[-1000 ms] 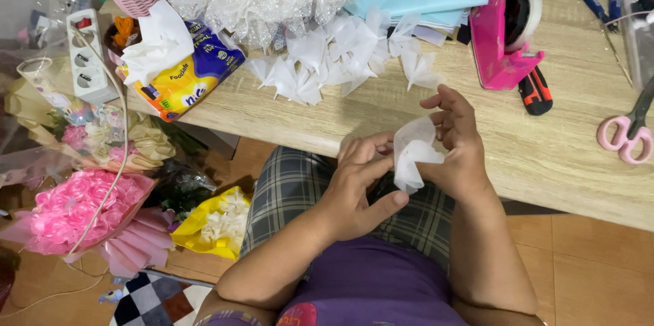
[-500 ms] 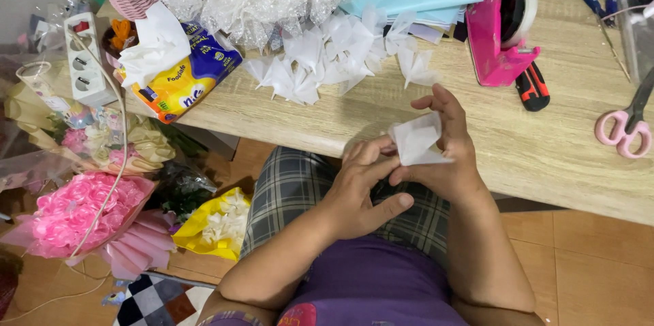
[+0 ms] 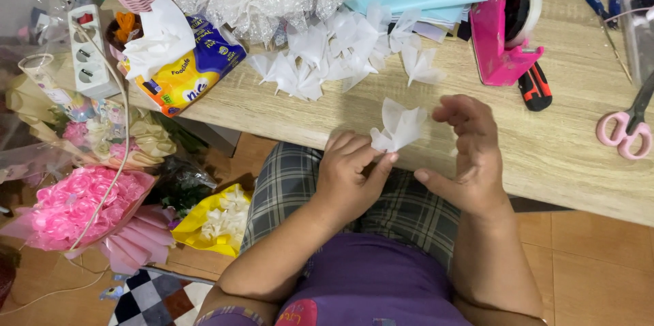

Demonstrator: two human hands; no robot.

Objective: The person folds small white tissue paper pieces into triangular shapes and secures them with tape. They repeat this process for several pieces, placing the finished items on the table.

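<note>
A small folded white tissue piece (image 3: 400,127) is pinched at its gathered base by the fingers of the left hand (image 3: 351,175), so its fanned petals are kept spread just above the near edge of the wooden surface (image 3: 558,156). The right hand (image 3: 470,156) is held at three o'clock, fingers loosely spread, touching nothing. Similar white tissue pieces (image 3: 340,53) are heaped at eleven o'clock, beside a pink tape dispenser (image 3: 504,33).

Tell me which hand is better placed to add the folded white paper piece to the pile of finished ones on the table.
Left, probably. The left hand pinches the folded white paper piece by its base, below the pile of white paper pieces. The right hand is open beside it, holding nothing.
</note>
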